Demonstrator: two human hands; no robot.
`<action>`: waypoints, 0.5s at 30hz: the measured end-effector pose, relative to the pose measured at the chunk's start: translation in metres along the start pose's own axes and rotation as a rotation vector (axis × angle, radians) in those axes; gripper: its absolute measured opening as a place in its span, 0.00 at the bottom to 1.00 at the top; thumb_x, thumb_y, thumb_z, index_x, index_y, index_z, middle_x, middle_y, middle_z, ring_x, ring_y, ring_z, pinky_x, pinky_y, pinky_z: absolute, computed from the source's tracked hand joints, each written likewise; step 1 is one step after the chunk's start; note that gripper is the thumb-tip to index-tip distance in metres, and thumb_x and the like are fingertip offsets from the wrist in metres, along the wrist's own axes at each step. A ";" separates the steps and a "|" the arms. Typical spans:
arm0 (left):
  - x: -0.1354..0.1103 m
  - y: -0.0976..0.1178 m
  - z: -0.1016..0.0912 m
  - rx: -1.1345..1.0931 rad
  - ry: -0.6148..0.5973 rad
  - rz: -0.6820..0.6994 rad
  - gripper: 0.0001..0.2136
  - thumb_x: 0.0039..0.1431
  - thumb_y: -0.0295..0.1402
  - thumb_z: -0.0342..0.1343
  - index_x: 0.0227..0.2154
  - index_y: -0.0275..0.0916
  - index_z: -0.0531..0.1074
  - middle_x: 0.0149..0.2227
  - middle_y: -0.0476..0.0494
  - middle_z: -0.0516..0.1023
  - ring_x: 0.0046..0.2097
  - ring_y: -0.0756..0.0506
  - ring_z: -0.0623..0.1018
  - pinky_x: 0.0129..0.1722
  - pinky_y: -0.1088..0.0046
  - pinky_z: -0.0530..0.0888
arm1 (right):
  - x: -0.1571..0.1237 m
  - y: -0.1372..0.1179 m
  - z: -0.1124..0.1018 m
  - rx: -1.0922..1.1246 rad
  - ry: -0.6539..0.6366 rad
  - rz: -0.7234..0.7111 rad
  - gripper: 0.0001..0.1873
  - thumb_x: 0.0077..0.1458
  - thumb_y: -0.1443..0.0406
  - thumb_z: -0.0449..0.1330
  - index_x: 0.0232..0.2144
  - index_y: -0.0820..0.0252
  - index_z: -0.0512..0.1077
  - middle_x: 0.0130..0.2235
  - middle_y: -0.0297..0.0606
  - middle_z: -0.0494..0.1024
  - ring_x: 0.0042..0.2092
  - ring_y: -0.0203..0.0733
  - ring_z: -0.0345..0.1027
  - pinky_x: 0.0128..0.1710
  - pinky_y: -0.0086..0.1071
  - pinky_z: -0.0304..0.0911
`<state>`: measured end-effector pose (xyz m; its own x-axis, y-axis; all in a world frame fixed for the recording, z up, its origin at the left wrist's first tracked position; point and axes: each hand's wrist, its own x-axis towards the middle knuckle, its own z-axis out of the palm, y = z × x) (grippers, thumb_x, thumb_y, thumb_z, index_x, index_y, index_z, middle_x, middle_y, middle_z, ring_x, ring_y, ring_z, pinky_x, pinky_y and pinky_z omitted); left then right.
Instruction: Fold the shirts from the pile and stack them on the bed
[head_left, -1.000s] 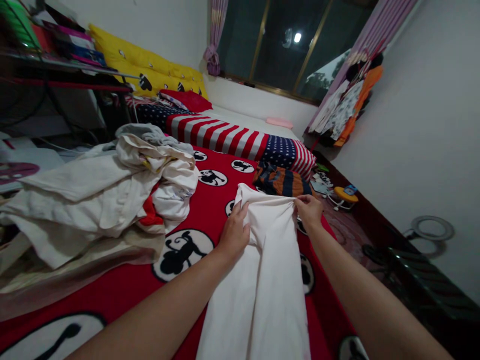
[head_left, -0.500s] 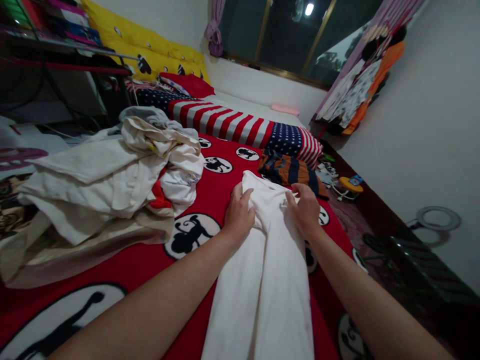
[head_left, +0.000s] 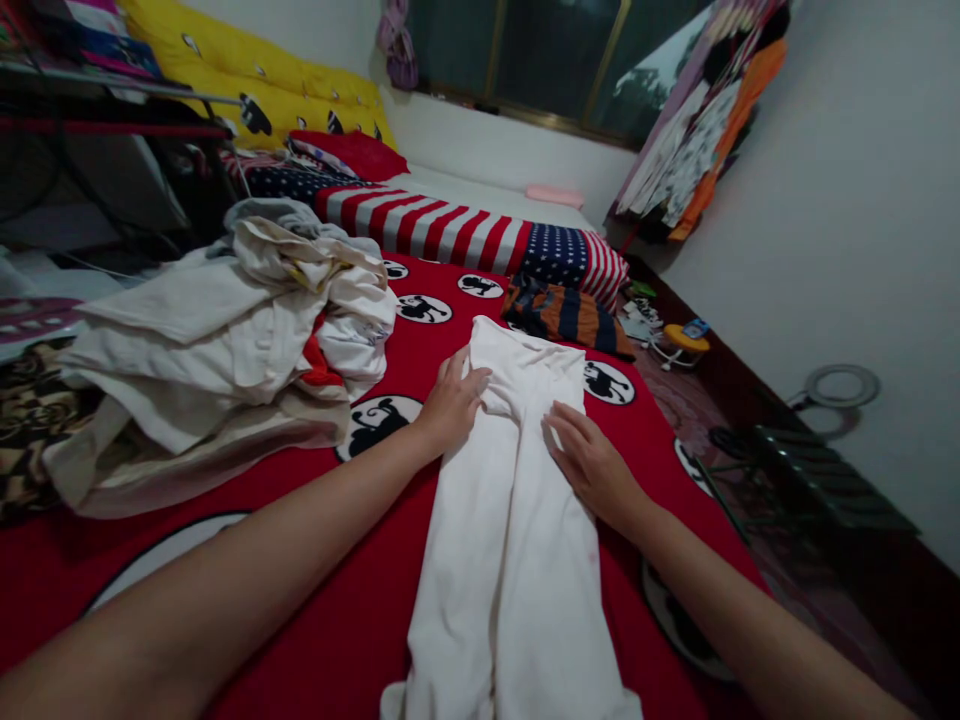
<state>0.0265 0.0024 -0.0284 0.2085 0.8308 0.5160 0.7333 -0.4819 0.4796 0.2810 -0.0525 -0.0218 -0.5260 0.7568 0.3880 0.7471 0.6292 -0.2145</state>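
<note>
White trousers [head_left: 510,520] lie stretched out on the red blanket, waistband away from me and legs running toward me. My left hand [head_left: 454,405] rests at their left edge below the waistband, fingers extended and thumb over the fabric. On the right leg, just below the crotch, my right hand [head_left: 592,465] lies flat with its fingers stretched out. Some creases cross the cloth between the waistband and the crotch.
A heap of pale clothes [head_left: 202,350] lies to the left on the red blanket [head_left: 300,600]. Beyond the waistband is a folded orange-and-dark striped garment [head_left: 566,318]. Farther back stands a bed with a stars-and-stripes cover [head_left: 450,230]. A dark slatted stool [head_left: 825,480] is at the right.
My right hand has left the waistband's right corner and come down onto the leg. My left hand has slid slightly outward along the left edge. The view has shifted a little.
</note>
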 end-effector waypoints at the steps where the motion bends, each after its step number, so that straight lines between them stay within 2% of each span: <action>1: -0.010 0.000 -0.009 -0.010 -0.048 0.087 0.19 0.55 0.21 0.54 0.50 0.37 0.71 0.63 0.32 0.55 0.63 0.35 0.58 0.61 0.52 0.61 | -0.017 -0.006 -0.007 0.015 -0.029 -0.020 0.22 0.62 0.68 0.49 0.58 0.59 0.62 0.62 0.50 0.60 0.64 0.47 0.53 0.61 0.45 0.55; 3: -0.033 0.001 -0.033 -0.051 -0.181 0.258 0.16 0.58 0.25 0.53 0.50 0.39 0.71 0.64 0.34 0.56 0.64 0.37 0.58 0.61 0.53 0.61 | -0.050 -0.018 -0.023 0.046 -0.117 -0.062 0.25 0.62 0.71 0.47 0.61 0.57 0.58 0.64 0.48 0.58 0.65 0.44 0.50 0.62 0.44 0.55; 5: -0.057 0.003 -0.062 -0.106 -0.378 0.406 0.14 0.60 0.26 0.52 0.48 0.42 0.72 0.63 0.36 0.60 0.65 0.38 0.58 0.61 0.54 0.61 | -0.076 -0.032 -0.042 0.070 -0.243 -0.108 0.28 0.61 0.72 0.47 0.62 0.54 0.56 0.65 0.45 0.56 0.67 0.43 0.46 0.62 0.44 0.53; 7: -0.078 0.008 -0.091 -0.158 -0.629 0.487 0.16 0.60 0.26 0.53 0.51 0.46 0.71 0.62 0.39 0.63 0.66 0.39 0.57 0.61 0.55 0.61 | -0.091 -0.046 -0.058 0.095 -0.370 -0.160 0.31 0.59 0.72 0.50 0.63 0.52 0.55 0.66 0.42 0.54 0.67 0.44 0.43 0.63 0.45 0.50; 9: -0.092 0.017 -0.113 -0.168 -0.825 0.488 0.22 0.57 0.31 0.59 0.55 0.48 0.67 0.65 0.39 0.58 0.67 0.36 0.53 0.61 0.52 0.60 | -0.096 -0.059 -0.067 0.145 -0.465 -0.217 0.33 0.57 0.68 0.55 0.64 0.51 0.55 0.67 0.42 0.53 0.68 0.47 0.42 0.64 0.48 0.46; 12: -0.103 0.036 -0.128 -0.204 -0.959 0.475 0.29 0.51 0.34 0.65 0.57 0.53 0.66 0.67 0.42 0.53 0.68 0.33 0.49 0.62 0.47 0.55 | -0.091 -0.069 -0.062 0.231 -0.520 -0.287 0.34 0.55 0.61 0.58 0.63 0.50 0.56 0.67 0.42 0.52 0.67 0.49 0.43 0.65 0.51 0.40; 15: -0.107 0.052 -0.124 -0.293 -0.961 0.513 0.26 0.53 0.29 0.60 0.56 0.54 0.67 0.65 0.47 0.60 0.67 0.36 0.53 0.65 0.50 0.49 | -0.083 -0.072 -0.049 0.254 -0.478 -0.304 0.29 0.58 0.60 0.56 0.62 0.46 0.59 0.66 0.40 0.54 0.67 0.48 0.45 0.65 0.51 0.40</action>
<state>-0.0377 -0.1459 0.0293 0.9460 0.3242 0.0006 0.2635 -0.7697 0.5814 0.2906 -0.1692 0.0055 -0.8680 0.4954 0.0336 0.4457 0.8072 -0.3870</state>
